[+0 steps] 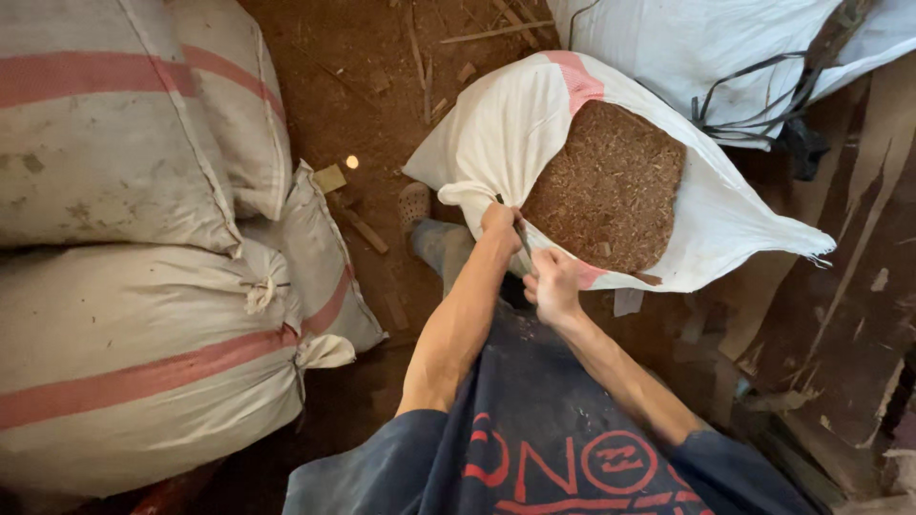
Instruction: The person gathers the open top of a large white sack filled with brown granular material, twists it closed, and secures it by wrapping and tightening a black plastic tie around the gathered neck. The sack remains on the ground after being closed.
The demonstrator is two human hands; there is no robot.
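While both arms reach forward in the head view, the left hand (500, 223) pinches the near rim of an open white sack (515, 133), its fingers closed on a gathered fold of the cloth. The right hand (551, 284) sits just beside it, fingers curled tight around a thin dark tool (522, 236) whose shaft runs up between the two hands to the sack's edge; what kind of tool it is cannot be told. This one open sack lies tilted in the upper middle, with a pink stripe (577, 78) crossing its top rim, and it is filled to the mouth with brown sawdust-like material (611, 186). At left, three filled sacks (124, 372) are stacked, white and grimy, each with a broad pink band; the lowest has its corners knotted shut. One more white bag (706, 48) lies at the upper right, with dark straps (763, 105) draped over it. One foot in a pale perforated clog (414, 203) stands on the reddish dirt floor (353, 86), just left of the open sack. Several wood scraps (363, 229) lie scattered over that floor. Brown stained boards (840, 315) fill the right side.
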